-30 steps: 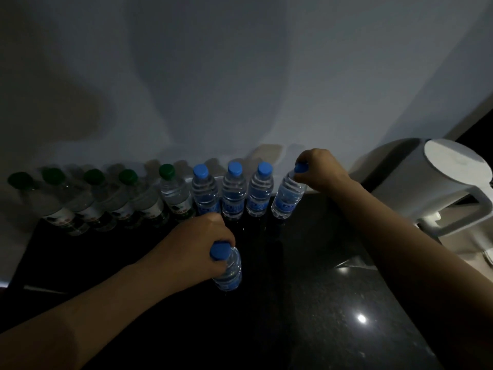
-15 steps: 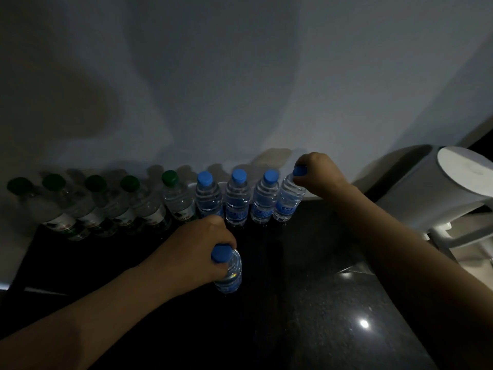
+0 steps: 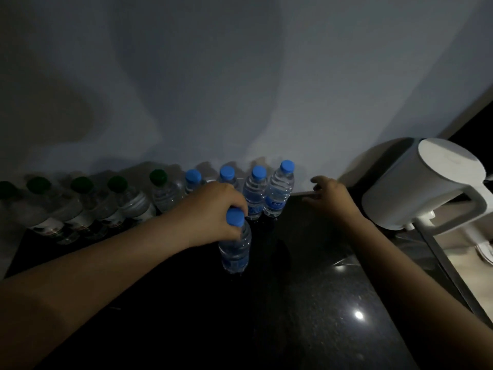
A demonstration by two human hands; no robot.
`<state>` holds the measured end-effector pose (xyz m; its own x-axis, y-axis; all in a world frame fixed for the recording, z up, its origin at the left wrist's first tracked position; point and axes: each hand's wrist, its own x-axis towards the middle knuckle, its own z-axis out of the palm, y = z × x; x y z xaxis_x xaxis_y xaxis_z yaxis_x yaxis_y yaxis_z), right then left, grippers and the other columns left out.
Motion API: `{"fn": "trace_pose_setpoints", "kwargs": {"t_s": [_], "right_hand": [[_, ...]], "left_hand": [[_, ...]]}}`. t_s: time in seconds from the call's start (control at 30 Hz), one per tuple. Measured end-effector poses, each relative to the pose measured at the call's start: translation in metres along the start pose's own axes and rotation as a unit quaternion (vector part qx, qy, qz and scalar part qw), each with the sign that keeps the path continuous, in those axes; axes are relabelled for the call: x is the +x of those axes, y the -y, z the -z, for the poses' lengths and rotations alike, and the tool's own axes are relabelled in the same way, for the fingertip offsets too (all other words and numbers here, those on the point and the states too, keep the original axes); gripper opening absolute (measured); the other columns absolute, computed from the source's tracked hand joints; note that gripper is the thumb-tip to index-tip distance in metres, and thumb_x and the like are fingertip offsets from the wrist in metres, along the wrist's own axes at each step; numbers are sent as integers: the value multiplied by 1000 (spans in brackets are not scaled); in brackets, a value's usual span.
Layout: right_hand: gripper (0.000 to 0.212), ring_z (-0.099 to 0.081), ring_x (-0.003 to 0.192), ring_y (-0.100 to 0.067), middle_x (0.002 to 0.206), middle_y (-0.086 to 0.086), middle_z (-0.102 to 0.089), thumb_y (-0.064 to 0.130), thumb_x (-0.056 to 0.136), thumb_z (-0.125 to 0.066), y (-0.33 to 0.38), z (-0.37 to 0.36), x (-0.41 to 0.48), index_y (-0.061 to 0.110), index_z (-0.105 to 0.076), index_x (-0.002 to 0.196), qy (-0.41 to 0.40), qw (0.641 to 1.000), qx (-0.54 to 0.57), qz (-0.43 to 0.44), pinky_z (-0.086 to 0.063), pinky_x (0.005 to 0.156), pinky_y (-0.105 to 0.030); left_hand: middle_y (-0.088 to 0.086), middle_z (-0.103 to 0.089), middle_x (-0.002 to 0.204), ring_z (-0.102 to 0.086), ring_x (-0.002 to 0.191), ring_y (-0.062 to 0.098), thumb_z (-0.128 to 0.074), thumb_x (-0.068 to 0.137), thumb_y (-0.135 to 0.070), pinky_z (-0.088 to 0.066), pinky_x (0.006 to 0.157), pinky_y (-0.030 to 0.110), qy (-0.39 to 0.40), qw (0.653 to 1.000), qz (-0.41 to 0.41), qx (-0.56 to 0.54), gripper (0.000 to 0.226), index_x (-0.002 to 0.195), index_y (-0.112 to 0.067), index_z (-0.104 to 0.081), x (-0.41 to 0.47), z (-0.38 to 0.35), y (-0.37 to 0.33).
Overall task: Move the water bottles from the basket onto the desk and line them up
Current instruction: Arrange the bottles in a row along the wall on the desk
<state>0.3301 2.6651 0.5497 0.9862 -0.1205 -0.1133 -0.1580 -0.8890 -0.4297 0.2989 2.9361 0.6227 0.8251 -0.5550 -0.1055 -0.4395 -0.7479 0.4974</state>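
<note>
A row of water bottles stands against the wall on the dark desk. Several green-capped bottles fill the left part, and several blue-capped bottles follow to the right. The rightmost blue-capped bottle stands upright and free. My right hand hovers just right of it, fingers apart, holding nothing. My left hand grips the neck of another blue-capped bottle, which stands upright in front of the row. No basket is in view.
A white electric kettle stands at the right end of the desk, close to my right hand. Beyond it the desk edge drops to a lighter floor. The grey wall runs directly behind the bottles.
My right hand has let go of the rightmost blue-capped bottle and drawn away to the right. My left hand still holds its bottle at about the same spot.
</note>
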Motion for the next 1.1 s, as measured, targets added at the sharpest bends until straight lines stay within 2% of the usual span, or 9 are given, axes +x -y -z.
{"fn": "trace_pose_setpoints", "kwargs": {"t_s": [0.13, 0.3, 0.43, 0.57, 0.8, 1.1], "right_hand": [[56, -58, 111, -24, 126, -12, -58, 23, 83, -70, -31, -5, -33, 9, -49, 133, -1, 999, -2, -32, -51, 94, -36], [57, -58, 110, -23, 124, -11, -58, 24, 84, -70, -58, -11, -69, 11, -47, 135, 9, 997, 20, -69, -51, 92, -34], [58, -59, 110, -22, 126, -11, -58, 23, 84, -69, -72, -12, -84, 11, -46, 135, 5, 995, 46, -91, -52, 93, -35], [58, -60, 108, -21, 126, -10, -59, 25, 83, -70, -82, -13, -89, 11, -47, 135, -8, 993, 54, -105, -52, 90, -34], [59, -59, 109, -20, 127, -9, -57, 27, 84, -68, -92, -18, -86, 12, -46, 136, -4, 991, 61, -122, -50, 93, -33], [57, -61, 103, -17, 123, -6, -59, 26, 83, -69, -102, -25, -71, 14, -48, 134, -22, 987, 82, -136, -52, 87, -28]], "left_hand": [[-10, -58, 82, -57, 79, 10, -72, 66, -20, -50, 74, 31, 4, 999, -31, 30, 27, 92, -24, -71, 24, 5, -15], [-6, -59, 90, -55, 83, 12, -73, 63, -20, -46, 73, 28, 14, 995, -81, 58, 30, 91, -27, -71, 56, 5, -34], [-12, -52, 88, -51, 84, 7, -73, 66, -16, -40, 72, 24, 47, 989, -121, 75, 27, 93, -23, -70, 83, 2, -52], [-15, -51, 88, -54, 87, 9, -74, 67, -18, -47, 77, 27, 79, 979, -154, 103, 27, 94, -23, -69, 113, -5, -67], [-11, -54, 94, -53, 90, 9, -73, 71, -15, -49, 84, 30, 135, 958, -205, 144, 24, 94, -22, -68, 161, -15, -87], [-4, -57, 105, -53, 97, 13, -69, 77, -12, -49, 89, 35, 150, 936, -241, 207, 26, 102, -18, -67, 208, -26, -88]]}}
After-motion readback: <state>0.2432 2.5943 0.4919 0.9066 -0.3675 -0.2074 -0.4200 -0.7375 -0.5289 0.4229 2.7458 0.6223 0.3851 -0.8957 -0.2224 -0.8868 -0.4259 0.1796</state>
